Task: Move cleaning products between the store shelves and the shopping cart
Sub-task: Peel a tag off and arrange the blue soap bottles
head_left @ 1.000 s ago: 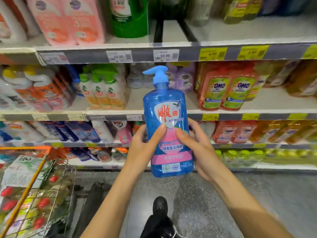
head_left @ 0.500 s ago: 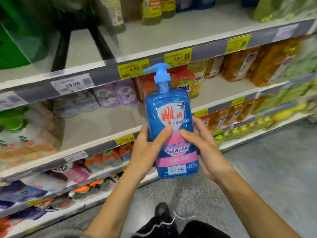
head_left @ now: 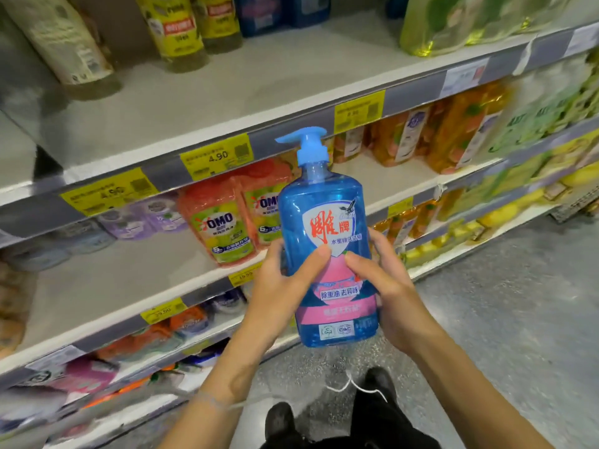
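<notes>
A blue pump bottle (head_left: 324, 202) of dish soap with a pink and white label stands upright in mid-air in front of the shelves. My left hand (head_left: 278, 286) grips its left side, thumb across the label. My right hand (head_left: 392, 286) holds the right side, thumb on the front. Its pump head reaches the price rail of the upper shelf (head_left: 227, 89). The shopping cart is out of view.
Orange OMO refill pouches (head_left: 223, 228) stand on the middle shelf (head_left: 113, 280) behind the bottle. Yellow bottles (head_left: 175, 30) sit at the back of the upper shelf, orange bottles (head_left: 453, 131) to the right. Grey floor (head_left: 502, 319) and my black shoes (head_left: 379, 384) lie below.
The view has swung right along the shelves, and the cart at the left has left the frame. The bottle stays upright in both hands with the same grip.
</notes>
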Tool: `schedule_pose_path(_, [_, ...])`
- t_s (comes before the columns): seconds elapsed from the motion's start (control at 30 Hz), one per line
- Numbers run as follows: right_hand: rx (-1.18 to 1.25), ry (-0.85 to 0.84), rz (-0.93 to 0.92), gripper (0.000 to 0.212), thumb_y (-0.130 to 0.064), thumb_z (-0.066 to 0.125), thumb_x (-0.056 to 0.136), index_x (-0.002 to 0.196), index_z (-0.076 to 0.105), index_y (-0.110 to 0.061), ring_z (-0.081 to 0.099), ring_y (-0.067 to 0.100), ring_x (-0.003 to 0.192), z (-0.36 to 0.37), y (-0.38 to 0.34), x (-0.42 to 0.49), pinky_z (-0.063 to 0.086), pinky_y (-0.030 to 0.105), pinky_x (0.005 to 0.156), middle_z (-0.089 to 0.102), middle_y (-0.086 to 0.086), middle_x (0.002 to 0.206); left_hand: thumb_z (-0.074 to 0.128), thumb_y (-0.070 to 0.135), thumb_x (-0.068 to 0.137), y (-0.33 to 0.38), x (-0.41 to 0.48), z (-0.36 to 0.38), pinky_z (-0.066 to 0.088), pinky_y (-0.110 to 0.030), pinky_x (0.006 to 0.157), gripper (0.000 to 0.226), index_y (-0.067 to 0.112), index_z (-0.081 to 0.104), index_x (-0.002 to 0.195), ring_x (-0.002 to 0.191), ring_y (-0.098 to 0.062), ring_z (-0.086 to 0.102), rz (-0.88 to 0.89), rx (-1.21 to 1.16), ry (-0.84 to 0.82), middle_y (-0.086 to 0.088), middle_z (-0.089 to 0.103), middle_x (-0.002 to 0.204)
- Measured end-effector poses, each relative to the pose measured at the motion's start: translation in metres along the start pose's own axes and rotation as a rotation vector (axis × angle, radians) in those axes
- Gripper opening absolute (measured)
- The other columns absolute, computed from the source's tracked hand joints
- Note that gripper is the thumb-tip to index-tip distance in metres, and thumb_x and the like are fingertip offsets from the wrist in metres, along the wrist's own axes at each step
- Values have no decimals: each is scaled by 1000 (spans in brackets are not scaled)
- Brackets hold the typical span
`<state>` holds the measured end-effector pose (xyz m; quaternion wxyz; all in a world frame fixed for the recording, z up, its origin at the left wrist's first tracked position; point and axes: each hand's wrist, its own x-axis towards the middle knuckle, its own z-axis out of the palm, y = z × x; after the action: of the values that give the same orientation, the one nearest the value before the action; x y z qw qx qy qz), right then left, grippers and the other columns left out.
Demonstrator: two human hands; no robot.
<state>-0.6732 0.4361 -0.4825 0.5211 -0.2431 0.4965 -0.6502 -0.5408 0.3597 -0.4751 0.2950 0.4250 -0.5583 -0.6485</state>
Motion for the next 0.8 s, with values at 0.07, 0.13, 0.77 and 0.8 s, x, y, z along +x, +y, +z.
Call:
schedule_pose_path(0.07, [-10,-45,5,52,-21,66,77,127,52,-22,71,23,93,-21,-16,10,57,31,71,70,7,112,74,58,62,5,8,24,57,-34,81,64,24,59,114,97,-14,70,5,0,45,7,72,107])
schedule_pose_path(0.13, [-27,-101,14,51,-21,67,77,126,52,-23,71,25,95,-42,-31,20,58,33,72,71,7,112,69,61,58,9,15,48,56,-29,77,67,25,59,114,95,-11,70,28,-7,86,9,72,106])
schedule_pose_path(0.77, [-23,-425,-148,58,-34,67,73,127,54,-19,71,23,96,-20,-189,104,59,35,76,72,8,111,62,67,62,152,72,77,55,-35,82,63,28,63,111,96,-9,69,423,123,310,10,72,105])
schedule_pose_path(0.8, [-25,-425,-173,57,-34,67,74,127,54,-17,72,24,96,-12,-197,110,59,36,77,71,10,111,63,68,60,163,79,72,55,-31,80,65,28,63,111,95,-6,69,437,148,312,11,72,104])
